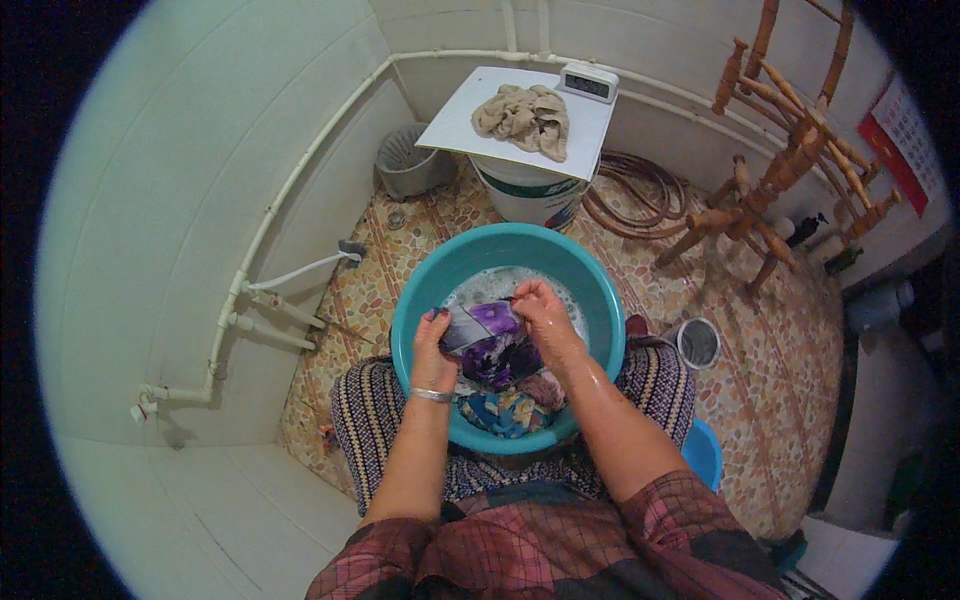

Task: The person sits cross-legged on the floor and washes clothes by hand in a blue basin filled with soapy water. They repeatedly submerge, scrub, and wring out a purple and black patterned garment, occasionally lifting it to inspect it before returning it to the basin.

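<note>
Between my knees is a teal plastic basin (409,330) holding soapy water (499,283). Over it, a wet purple and grey patterned cloth (491,334) is stretched between my two hands. My left hand (435,352), with a silvery bracelet on the wrist, grips the cloth's left edge. The upper right edge is pinched in the fingers of my right hand (547,322). Below the purple cloth, a blue and yellow patterned cloth (506,414) and a pinkish cloth (543,391) lie bunched against the basin's near side. The lower part of the purple cloth hangs in dark folds.
Beyond the basin, a white board (457,127) on a bucket (525,196) bears a beige cloth (525,120) and a digital clock (589,82). A grey basket (409,161), coiled hose (645,195), wooden stand (780,180), strainer-like cup (697,343) and blue basin (703,454) stand around.
</note>
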